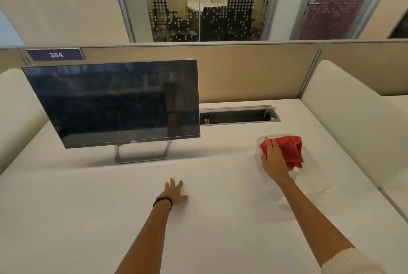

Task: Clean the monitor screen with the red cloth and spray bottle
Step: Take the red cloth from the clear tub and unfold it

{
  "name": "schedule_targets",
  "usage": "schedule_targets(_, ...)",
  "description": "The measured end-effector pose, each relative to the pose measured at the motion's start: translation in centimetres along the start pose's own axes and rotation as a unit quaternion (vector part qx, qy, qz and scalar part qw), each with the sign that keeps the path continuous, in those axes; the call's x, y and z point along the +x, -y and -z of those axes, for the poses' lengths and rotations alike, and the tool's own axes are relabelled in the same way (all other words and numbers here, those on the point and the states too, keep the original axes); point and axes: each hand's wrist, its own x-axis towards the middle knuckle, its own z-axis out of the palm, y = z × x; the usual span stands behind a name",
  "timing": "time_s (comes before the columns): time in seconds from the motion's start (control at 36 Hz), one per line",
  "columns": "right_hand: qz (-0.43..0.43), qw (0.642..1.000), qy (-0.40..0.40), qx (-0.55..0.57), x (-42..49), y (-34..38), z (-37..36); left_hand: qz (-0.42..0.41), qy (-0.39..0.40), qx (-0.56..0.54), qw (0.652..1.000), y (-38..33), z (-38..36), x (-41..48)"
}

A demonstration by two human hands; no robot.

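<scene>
at the left of the desk (66, 218) stands the monitor (114, 103), its dark screen tipped back a little on a slim metal stand (141, 154), facing you and unlit, so streaks should show up well against the black. above it on the partition sits a number plate (55, 54). nothing lies in front of the screen, so your reach to it is clear.

near the middle, your left hand (174, 192) lies flat on the desk with its fingers spread and holding nothing; it looks like a brace while you lean to the other side. a dark band circles that wrist.

behind and to the right of the monitor, a cable trough (238, 116) is open in the desk surface, a gap to keep the cloth and any spray away from.

further right, your right hand (273, 161) rests on the red cloth (291, 150), fingers extended over it rather than closed, so i judge the grip is not yet made. the cloth sits bunched in a clear tray (318, 183), well apart from the monitor. a small pale shape shows just under the cloth's near edge; it may be part of the spray bottle, but i cannot tell. a cushioned divider (353, 108) bounds the desk on the right.
</scene>
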Motion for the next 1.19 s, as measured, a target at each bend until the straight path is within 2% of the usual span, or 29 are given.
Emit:
schedule_targets(0.08,-0.020,1.000,0.003,0.018,0.4,0.0,0.0,0.013,0.014,-0.001,1.000,0.1,0.7,0.1)
schedule_targets(0.19,-0.116,0.993,0.014,-0.031,0.8,0.5,0.0,0.024,0.026,0.017,0.999,-0.2,0.8,0.2)
schedule_targets(0.28,-0.141,0.990,-0.015,0.024,1.2,0.4,-0.3,0.036,0.033,0.033,0.998,-0.3,0.5,0.5)
schedule_targets(0.33,-0.162,0.986,-0.020,0.018,1.5,0.2,-0.5,0.039,0.036,0.043,0.998,-0.5,0.5,0.6)
schedule_targets(0.47,-0.180,0.983,-0.007,0.038,2.5,-0.1,-0.6,0.041,0.045,0.051,0.997,-0.5,0.5,1.0)
schedule_targets(0.69,-0.151,0.979,-0.099,0.096,2.5,-0.3,0.2,0.031,0.056,0.079,0.995,-0.2,0.7,1.5)
schedule_targets(0.83,-0.188,0.975,-0.062,0.097,2.6,0.0,0.8,0.025,0.056,0.091,0.994,0.0,0.4,1.9)
schedule_targets(0.94,-0.203,0.962,-0.120,0.140,2.6,0.0,1.3,0.029,0.059,0.100,0.993,-0.2,0.4,2.2)
schedule_targets(1.06,-0.213,0.953,-0.143,0.160,2.3,0.4,1.8,0.046,0.061,0.080,0.994,-1.6,1.0,2.0)
schedule_targets(1.11,-0.206,0.952,-0.152,0.165,2.2,0.6,2.2,0.029,0.059,0.044,0.997,-3.1,1.8,1.9)
schedule_targets(1.19,-0.180,0.954,-0.161,0.175,2.1,0.8,3.0,-0.081,0.050,-0.037,0.995,-6.5,2.7,1.6)
